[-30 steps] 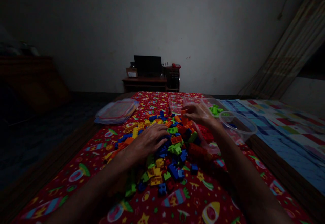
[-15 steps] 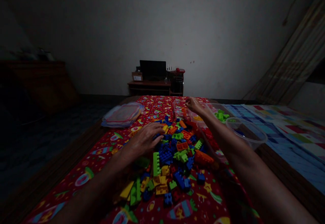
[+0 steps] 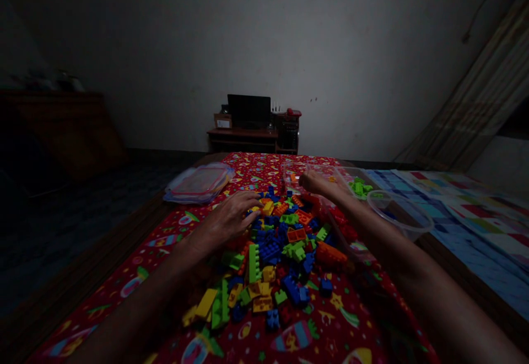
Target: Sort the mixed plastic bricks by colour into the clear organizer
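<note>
A heap of plastic building bricks (image 3: 281, 248) in blue, green, yellow, orange and red lies on a red patterned cloth (image 3: 165, 254). My left hand (image 3: 231, 218) rests palm down on the heap's far left side, fingers curled onto bricks near a yellow one (image 3: 268, 208). My right hand (image 3: 316, 182) reaches farther back, its fingers closed at the edge of a clear container (image 3: 295, 174); what they hold is too dark to make out. A clear tub with red bricks (image 3: 343, 226) lies under my right forearm.
Stacked clear lids (image 3: 198, 183) lie at the far left of the cloth. A container with green bricks (image 3: 359, 186) and an empty round clear bowl (image 3: 399, 212) stand at the right. A checked mat (image 3: 467, 210) lies beyond. A low desk with a monitor (image 3: 252, 124) stands against the wall.
My right hand went from the orange bricks on the heap back to the far clear container. My left hand slid forward and left along the heap. The camera tilted slightly.
</note>
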`<state>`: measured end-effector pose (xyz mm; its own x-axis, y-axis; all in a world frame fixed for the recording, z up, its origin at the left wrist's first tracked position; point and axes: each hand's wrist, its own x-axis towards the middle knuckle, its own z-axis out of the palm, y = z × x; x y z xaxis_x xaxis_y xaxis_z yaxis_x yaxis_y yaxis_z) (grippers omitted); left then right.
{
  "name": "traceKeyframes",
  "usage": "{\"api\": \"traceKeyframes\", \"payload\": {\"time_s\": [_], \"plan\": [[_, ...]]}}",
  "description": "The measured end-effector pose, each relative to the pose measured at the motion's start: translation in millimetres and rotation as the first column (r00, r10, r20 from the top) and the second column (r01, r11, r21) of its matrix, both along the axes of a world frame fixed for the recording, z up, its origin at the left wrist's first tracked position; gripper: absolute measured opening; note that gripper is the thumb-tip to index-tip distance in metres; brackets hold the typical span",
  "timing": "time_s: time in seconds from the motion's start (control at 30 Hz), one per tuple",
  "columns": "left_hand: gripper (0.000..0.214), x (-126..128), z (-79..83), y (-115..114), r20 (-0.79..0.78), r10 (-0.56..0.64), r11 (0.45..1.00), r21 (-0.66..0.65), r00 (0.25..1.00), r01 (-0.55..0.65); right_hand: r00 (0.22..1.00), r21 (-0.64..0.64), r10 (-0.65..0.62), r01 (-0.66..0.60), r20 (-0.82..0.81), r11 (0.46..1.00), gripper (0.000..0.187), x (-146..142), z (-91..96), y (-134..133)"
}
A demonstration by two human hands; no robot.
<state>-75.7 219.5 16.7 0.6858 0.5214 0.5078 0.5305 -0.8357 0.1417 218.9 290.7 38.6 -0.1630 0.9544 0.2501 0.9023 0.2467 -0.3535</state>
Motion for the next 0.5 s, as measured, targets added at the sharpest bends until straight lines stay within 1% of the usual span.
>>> {"api": "traceKeyframes", "payload": {"time_s": [0.13, 0.2, 0.27, 0.33, 0.4, 0.43, 0.5], "plan": [[0.029, 1, 0.3, 2, 0.01, 0.009, 1.0, -0.007, 1.0, -0.009, 0.98, -0.083, 0.027, -0.011, 0.198, 0.997, 0.013, -1, 3.1, -2], [0.028, 2, -0.3, 3, 0.007, 0.008, 1.0, -0.001, 1.0, -0.008, 0.965, -0.076, 0.04, -0.021, 0.26, 0.997, 0.02, -1, 4.5, -8], [0.027, 1, -2.2, 4, 0.002, 0.005, 1.0, 0.007, 1.0, -0.005, 0.955, -0.038, 0.037, -0.027, 0.294, 0.999, 0.027, 0, 6.7, -18], [0.027, -1, -4.7, 5, 0.008, -0.002, 1.0, 0.012, 1.0, 0.002, 0.95, 0.042, 0.011, -0.025, 0.311, 0.999, 0.028, 2, 10.5, -34], [0.026, -3, -6.0, 5, 0.012, -0.017, 1.0, 0.007, 1.0, 0.017, 0.959, 0.163, -0.021, -0.026, 0.284, 0.986, 0.028, 4, 16.0, -53], [0.026, -3, -5.5, 6, 0.015, -0.023, 1.0, 0.003, 1.0, 0.023, 0.97, 0.229, -0.032, -0.025, 0.24, 0.973, 0.028, 6, 19.3, -63], [0.025, 1, -1.0, 8, 0.022, -0.041, 0.999, -0.002, 0.999, 0.041, 0.997, 0.343, -0.028, 0.001, 0.072, 0.939, 0.026, 7, 26.9, -82]]}}
